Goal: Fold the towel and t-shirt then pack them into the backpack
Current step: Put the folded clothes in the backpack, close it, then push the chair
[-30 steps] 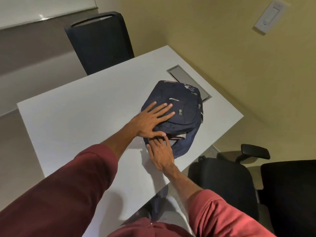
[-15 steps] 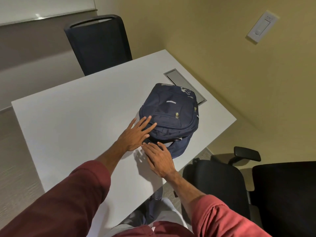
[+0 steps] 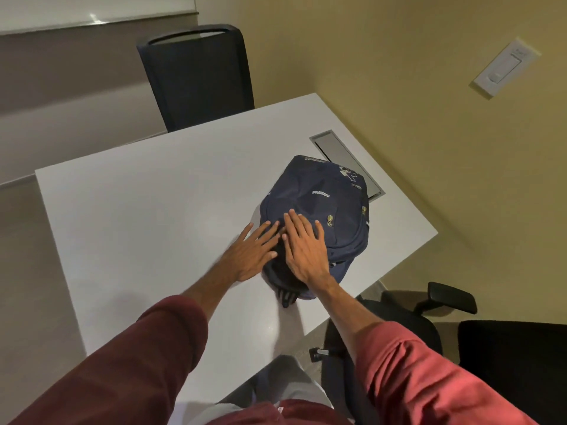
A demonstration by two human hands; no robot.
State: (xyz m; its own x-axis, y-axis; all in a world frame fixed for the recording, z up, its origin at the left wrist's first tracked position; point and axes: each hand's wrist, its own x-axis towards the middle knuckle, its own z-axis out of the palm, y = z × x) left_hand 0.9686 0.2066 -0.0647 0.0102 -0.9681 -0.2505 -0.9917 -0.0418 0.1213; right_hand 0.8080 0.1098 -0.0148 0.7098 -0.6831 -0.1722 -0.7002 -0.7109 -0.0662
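A navy blue backpack (image 3: 325,204) lies flat on the white table (image 3: 147,222), near its right edge, with its zips closed. My right hand (image 3: 305,248) rests flat on the near part of the bag, fingers straight. My left hand (image 3: 253,254) lies beside it with straight fingers, its fingertips touching the bag's left edge. No towel or t-shirt shows anywhere in view.
A grey cable hatch (image 3: 346,162) is set into the table just behind the bag. A black chair (image 3: 199,75) stands at the table's far side. Two black office chairs (image 3: 429,320) sit to my right, by the yellow wall.
My right hand has moved from the table up onto the backpack. My left hand has shifted slightly at the bag's left edge.
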